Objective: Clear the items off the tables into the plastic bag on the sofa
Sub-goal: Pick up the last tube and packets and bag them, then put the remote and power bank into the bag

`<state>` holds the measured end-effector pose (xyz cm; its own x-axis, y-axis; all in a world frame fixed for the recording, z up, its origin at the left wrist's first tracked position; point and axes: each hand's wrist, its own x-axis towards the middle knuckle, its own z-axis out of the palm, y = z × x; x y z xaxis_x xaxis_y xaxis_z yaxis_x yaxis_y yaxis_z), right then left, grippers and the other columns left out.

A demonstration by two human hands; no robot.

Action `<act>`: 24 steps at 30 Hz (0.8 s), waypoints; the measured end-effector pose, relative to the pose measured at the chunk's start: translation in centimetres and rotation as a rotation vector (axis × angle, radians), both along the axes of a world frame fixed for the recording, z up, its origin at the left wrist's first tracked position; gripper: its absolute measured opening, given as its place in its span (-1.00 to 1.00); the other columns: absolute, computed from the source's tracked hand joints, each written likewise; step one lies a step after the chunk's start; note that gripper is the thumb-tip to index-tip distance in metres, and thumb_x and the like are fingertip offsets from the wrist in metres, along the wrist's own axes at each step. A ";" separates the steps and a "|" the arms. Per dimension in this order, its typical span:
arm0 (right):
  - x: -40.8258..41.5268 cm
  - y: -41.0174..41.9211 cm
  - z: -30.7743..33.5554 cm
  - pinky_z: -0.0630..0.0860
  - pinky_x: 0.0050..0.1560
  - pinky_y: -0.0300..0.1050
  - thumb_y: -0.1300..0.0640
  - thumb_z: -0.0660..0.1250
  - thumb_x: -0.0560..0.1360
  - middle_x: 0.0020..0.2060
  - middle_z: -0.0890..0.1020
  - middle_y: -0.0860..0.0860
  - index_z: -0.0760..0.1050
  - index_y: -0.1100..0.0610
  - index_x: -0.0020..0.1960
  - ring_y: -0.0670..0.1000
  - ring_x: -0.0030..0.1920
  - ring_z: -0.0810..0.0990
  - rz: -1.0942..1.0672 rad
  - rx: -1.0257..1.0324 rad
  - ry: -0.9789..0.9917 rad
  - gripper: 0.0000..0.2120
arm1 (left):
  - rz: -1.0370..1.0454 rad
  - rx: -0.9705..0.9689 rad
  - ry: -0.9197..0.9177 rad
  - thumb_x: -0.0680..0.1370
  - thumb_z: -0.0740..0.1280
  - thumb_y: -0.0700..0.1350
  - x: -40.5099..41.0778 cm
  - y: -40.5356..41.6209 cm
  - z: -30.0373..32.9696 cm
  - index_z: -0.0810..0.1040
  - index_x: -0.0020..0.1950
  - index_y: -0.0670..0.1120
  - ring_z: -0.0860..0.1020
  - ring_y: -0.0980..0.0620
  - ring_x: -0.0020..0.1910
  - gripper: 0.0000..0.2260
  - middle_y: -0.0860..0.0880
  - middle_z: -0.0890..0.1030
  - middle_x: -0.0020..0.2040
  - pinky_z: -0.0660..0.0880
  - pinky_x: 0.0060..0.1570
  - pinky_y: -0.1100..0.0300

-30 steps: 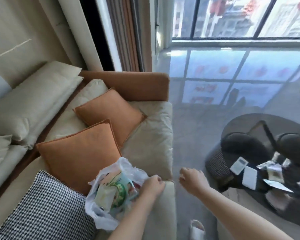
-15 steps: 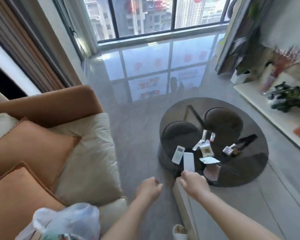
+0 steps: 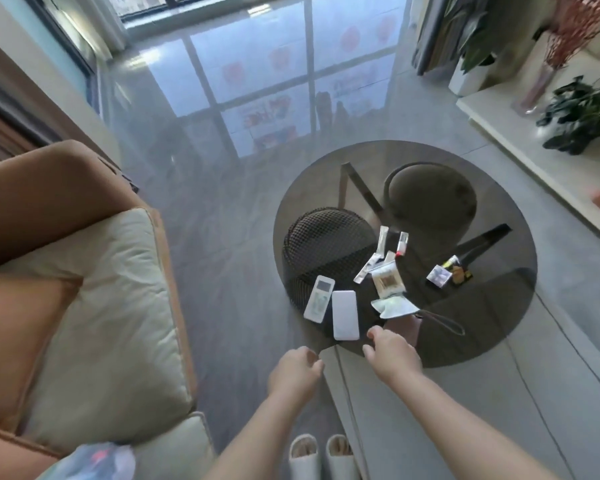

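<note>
Now both hands reach empty, right hand [image 3: 390, 353] loosely spread nearest the white power bank [image 3: 344, 315]: stiff, smooth, slippery on the glass surface [image 3: 492, 341]; pinch its long edges.

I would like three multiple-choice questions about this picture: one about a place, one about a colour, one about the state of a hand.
1. Where does the plastic bag lie?
A. on the sofa
B. on the glass table
C. on the floor

2. What colour is the power bank?
A. black
B. white
C. orange

3. What is the right hand doing?
A. gripping the remote control
B. holding nothing
C. carrying a cushion

Answers:
1. A, it shows at the sofa's near edge.
2. B, a plain white slab.
3. B, its fingers are loose near the table edge.
</note>
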<state>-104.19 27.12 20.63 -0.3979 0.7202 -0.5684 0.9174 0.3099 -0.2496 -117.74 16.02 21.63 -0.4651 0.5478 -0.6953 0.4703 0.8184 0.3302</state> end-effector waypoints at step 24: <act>-7.2 3.2 -21.7 0.49 0.08 -0.07 -0.31 0.32 0.38 0.27 0.33 0.06 -0.08 0.15 0.49 0.05 0.31 0.36 -0.330 0.003 -0.122 -0.05 | 0.053 0.049 0.220 0.49 0.33 0.12 -3.9 10.8 -23.4 -0.03 0.54 -0.02 0.23 -0.02 0.36 -0.23 0.00 0.24 0.38 0.34 0.29 0.08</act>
